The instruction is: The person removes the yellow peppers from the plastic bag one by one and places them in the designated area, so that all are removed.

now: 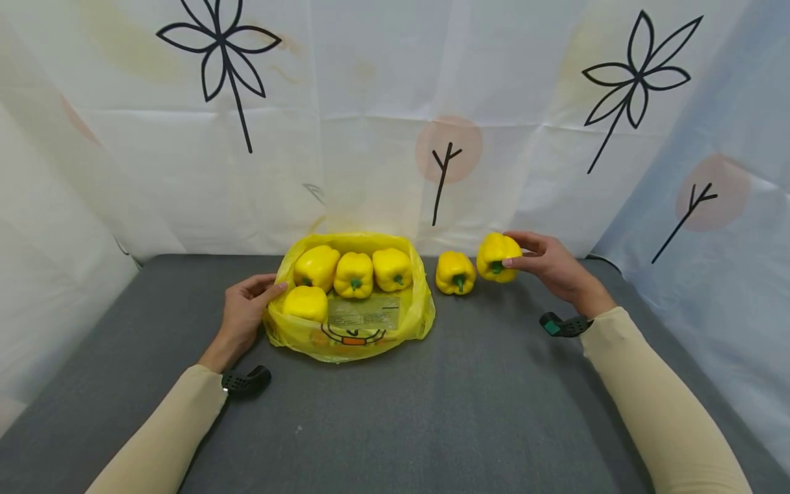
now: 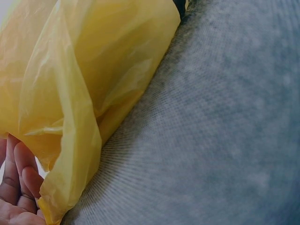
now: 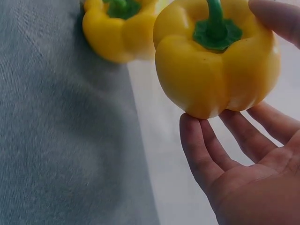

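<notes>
A yellow plastic bag (image 1: 423,312) lies wide open on the table, with several yellow bell peppers (image 1: 354,276) inside it. My left hand (image 1: 243,312) pinches the bag's left rim, the thumb over the edge. In the left wrist view the fingers (image 2: 26,161) are partly behind the film of the bag (image 2: 93,61). To the right of the bag, my right hand (image 1: 554,269) holds a yellow bell pepper (image 3: 215,75) between thumb and fingertips, raised off the table. Another bell pepper (image 1: 455,273) sits between the bag and the held one, green stem toward me.
A dark grey table (image 1: 395,425) extends under both forearms. A pale cloth (image 1: 370,137) with plant drawings hangs behind the table's far edge. Inside the bag, a translucent label (image 1: 364,312) lies in front of the peppers.
</notes>
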The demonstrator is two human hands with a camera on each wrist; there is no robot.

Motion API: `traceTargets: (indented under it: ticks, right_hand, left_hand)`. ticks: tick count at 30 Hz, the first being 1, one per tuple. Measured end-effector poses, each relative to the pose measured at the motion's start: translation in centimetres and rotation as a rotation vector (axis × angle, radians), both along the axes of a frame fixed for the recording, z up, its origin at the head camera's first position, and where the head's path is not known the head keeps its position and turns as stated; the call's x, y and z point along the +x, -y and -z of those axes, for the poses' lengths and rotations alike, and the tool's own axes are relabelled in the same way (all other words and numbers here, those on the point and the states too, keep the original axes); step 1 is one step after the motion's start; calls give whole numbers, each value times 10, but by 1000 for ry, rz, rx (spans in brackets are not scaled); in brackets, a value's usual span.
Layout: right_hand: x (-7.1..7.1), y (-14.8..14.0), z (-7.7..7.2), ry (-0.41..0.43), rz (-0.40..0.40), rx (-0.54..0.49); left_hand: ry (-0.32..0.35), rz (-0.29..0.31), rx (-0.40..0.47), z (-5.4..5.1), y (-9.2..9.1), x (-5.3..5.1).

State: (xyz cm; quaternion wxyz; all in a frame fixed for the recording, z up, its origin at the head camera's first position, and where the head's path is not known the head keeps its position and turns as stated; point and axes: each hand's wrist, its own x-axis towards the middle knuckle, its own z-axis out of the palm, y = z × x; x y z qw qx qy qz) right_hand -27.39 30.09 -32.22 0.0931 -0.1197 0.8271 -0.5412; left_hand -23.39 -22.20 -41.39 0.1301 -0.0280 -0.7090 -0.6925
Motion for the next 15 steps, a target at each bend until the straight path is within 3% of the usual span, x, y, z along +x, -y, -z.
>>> traceTargets:
  ticks: [15]
  right_hand:
    - [-16, -19, 28, 95, -54, -28]
  left_hand:
    - [1, 3, 12, -1, -1, 1]
